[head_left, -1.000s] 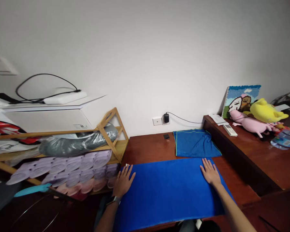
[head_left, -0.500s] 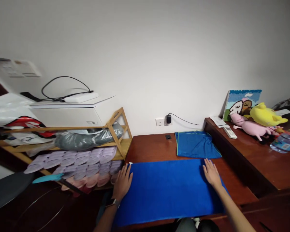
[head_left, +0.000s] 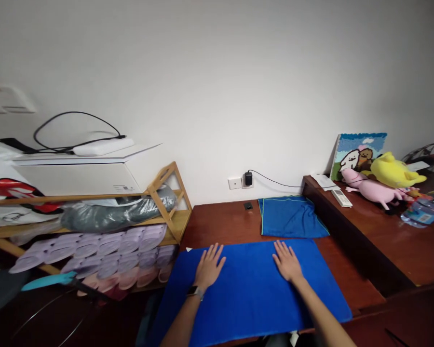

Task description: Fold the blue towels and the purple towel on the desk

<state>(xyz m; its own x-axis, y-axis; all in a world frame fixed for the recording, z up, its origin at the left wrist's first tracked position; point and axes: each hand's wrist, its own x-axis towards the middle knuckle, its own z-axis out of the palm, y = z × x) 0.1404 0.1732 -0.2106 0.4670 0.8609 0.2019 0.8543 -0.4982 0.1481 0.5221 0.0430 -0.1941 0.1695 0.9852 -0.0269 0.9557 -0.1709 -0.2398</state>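
A bright blue cloth (head_left: pixel 248 294) lies spread out over the front of a reddish-brown desk (head_left: pixel 217 221). Flat on its far left part rests my left hand (head_left: pixel 209 267), fingers apart, with a watch (head_left: pixel 195 291) on the wrist. My right hand (head_left: pixel 287 261) lies palm down near the cloth's far edge, right of the middle, its fingers also stretched out. Neither hand holds anything. Just beyond the cloth, a second, darker blue cloth (head_left: pixel 292 217) with a yellow-green hem lies a bit rumpled at the back right.
On the left stands a wooden rack (head_left: pixel 169 212) with rows of slippers (head_left: pixel 110 243) and a white box (head_left: pixel 75 176) on top. A raised desk on the right carries a remote control (head_left: pixel 341 197), plush toys (head_left: pixel 394 171) and a water bottle (head_left: pixel 425 209). A charger (head_left: pixel 248 178) is plugged into the wall.
Both hands have moved inward from the cloth's left and right edges, closer to each other. The view has shifted slightly. The darker cloth stays where it was.
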